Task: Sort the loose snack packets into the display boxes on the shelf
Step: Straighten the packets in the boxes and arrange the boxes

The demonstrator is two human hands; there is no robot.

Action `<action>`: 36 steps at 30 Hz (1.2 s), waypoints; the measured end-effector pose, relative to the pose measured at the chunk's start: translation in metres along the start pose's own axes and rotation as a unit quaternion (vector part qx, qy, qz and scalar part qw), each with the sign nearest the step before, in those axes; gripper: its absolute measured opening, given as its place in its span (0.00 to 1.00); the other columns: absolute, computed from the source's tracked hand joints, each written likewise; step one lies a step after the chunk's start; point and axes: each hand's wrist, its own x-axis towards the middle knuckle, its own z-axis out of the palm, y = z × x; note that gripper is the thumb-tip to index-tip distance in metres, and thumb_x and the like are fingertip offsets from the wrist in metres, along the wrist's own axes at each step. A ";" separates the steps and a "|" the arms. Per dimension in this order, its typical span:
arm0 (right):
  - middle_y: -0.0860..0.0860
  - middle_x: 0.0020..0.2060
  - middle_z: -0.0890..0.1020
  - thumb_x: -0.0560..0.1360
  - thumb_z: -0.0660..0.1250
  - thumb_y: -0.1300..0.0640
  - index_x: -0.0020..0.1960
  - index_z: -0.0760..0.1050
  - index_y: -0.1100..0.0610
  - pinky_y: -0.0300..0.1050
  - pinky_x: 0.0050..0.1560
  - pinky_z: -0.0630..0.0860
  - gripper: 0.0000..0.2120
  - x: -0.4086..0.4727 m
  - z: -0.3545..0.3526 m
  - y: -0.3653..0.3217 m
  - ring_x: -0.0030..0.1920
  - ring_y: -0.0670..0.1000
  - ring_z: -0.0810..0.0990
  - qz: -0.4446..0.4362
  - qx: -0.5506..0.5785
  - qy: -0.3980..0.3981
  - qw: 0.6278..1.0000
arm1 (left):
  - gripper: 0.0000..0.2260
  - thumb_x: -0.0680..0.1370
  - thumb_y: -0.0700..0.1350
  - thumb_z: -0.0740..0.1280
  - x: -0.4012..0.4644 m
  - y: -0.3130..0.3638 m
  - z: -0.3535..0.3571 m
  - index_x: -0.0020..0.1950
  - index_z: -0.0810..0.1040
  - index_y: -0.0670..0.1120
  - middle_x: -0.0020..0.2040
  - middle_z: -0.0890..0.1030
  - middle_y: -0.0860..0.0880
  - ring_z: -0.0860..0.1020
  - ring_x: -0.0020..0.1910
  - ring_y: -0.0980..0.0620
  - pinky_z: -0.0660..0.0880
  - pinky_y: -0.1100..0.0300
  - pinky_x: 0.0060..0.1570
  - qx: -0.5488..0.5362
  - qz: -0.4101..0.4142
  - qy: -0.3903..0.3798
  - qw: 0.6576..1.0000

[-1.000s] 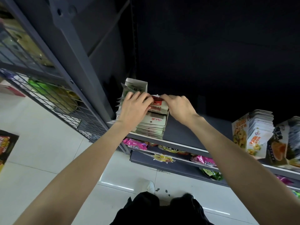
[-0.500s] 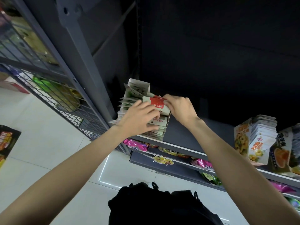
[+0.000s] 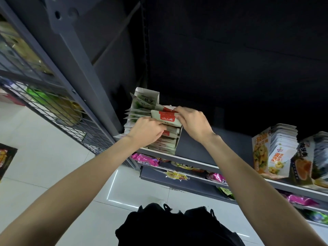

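Since a second ago, the red-labelled packet (image 3: 166, 116) has been raised upright above the box (image 3: 165, 139), pinched by the right hand (image 3: 192, 124), left hand (image 3: 147, 130) fingers curled on lower packets; insertion appears imminent.

You have white Chinese characters on the red label of the top snack packet (image 3: 167, 117); they are too blurred to read reliably.

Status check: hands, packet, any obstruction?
Left hand and right hand pinch red-and-white snack packet over white cardboard display box. Nothing blocking.
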 end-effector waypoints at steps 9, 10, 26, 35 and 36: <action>0.53 0.58 0.75 0.75 0.67 0.50 0.72 0.63 0.56 0.50 0.47 0.78 0.28 -0.006 -0.003 -0.002 0.58 0.54 0.74 -0.010 -0.107 -0.043 0.993 | 0.07 0.65 0.41 0.77 0.012 -0.010 -0.004 0.41 0.84 0.47 0.36 0.83 0.51 0.81 0.35 0.53 0.76 0.62 0.36 -0.010 -0.025 0.101 0.994; 0.53 0.57 0.76 0.76 0.65 0.50 0.71 0.64 0.56 0.51 0.46 0.78 0.26 -0.003 -0.004 -0.002 0.57 0.54 0.75 -0.014 -0.102 -0.037 0.994 | 0.06 0.67 0.40 0.76 0.013 -0.011 -0.004 0.42 0.84 0.47 0.37 0.83 0.51 0.82 0.36 0.52 0.76 0.61 0.37 -0.014 -0.033 0.118 0.992; 0.55 0.56 0.77 0.79 0.62 0.54 0.69 0.64 0.58 0.50 0.46 0.77 0.20 -0.001 -0.002 -0.008 0.53 0.56 0.78 -0.002 -0.117 -0.059 0.991 | 0.22 0.61 0.58 0.78 -0.017 0.008 -0.005 0.49 0.77 0.49 0.44 0.81 0.52 0.78 0.44 0.52 0.73 0.58 0.47 0.081 0.027 -0.111 0.990; 0.54 0.61 0.76 0.79 0.61 0.55 0.71 0.64 0.57 0.49 0.46 0.76 0.21 -0.008 -0.001 -0.012 0.57 0.56 0.76 0.008 -0.127 -0.046 0.991 | 0.09 0.62 0.42 0.75 -0.010 0.021 0.004 0.40 0.80 0.49 0.32 0.80 0.53 0.78 0.35 0.52 0.72 0.59 0.40 0.116 0.010 -0.132 0.984; 0.54 0.61 0.75 0.79 0.61 0.55 0.71 0.63 0.56 0.49 0.46 0.76 0.21 -0.008 0.000 -0.012 0.57 0.55 0.76 0.009 -0.130 -0.044 0.990 | 0.09 0.62 0.41 0.75 -0.010 0.020 0.006 0.39 0.80 0.49 0.31 0.80 0.53 0.78 0.35 0.52 0.71 0.59 0.40 0.110 0.008 -0.125 0.986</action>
